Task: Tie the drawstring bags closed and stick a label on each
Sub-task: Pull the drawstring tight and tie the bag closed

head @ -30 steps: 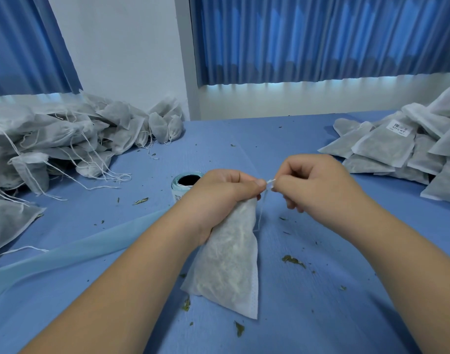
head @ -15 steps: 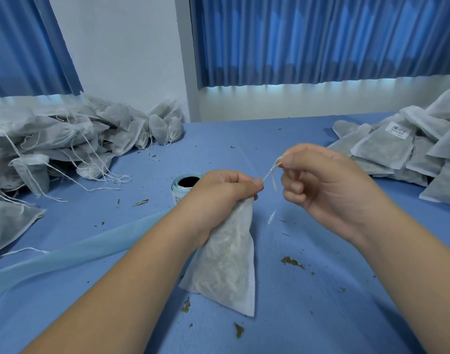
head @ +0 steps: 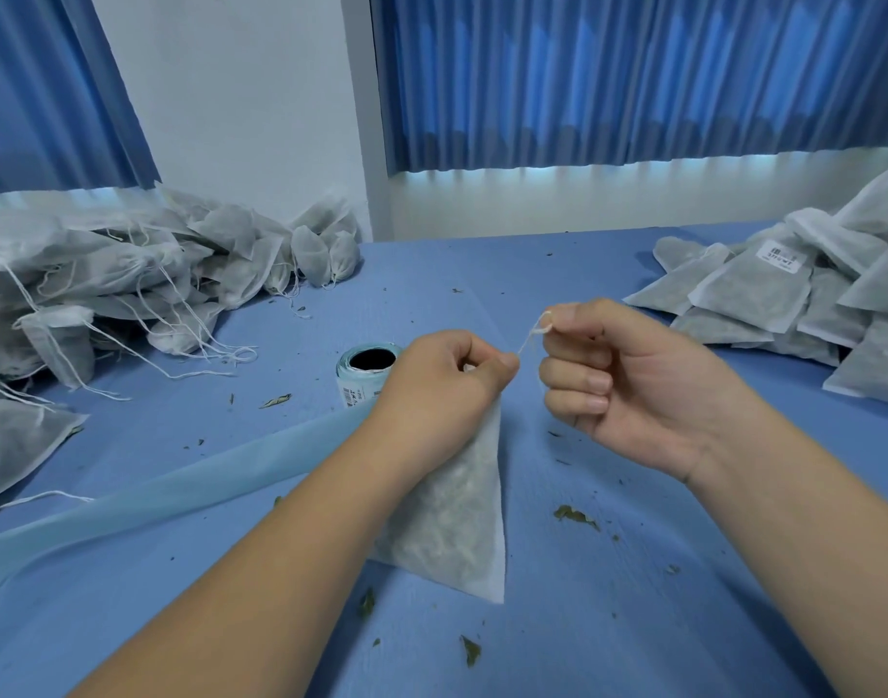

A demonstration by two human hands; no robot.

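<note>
A white drawstring bag (head: 457,526) filled with dried leaves stands on its bottom edge on the blue table (head: 608,622). My left hand (head: 447,390) grips its gathered neck. A thin white drawstring (head: 530,337) runs up and right from the neck to my right hand (head: 628,375), which pinches its end between thumb and forefinger, the other fingers curled. A roll of labels (head: 366,367) with a pale blue backing sits just behind my left hand.
A heap of untied bags (head: 130,274) with loose strings fills the far left. A stack of flat labelled bags (head: 794,294) lies at the far right. A pale blue backing strip (head: 155,491) trails left across the table. Leaf crumbs (head: 575,516) are scattered about.
My right hand has drawn the string up and to the right, away from my left hand, and turned palm towards me. The bag stays in my left hand.
</note>
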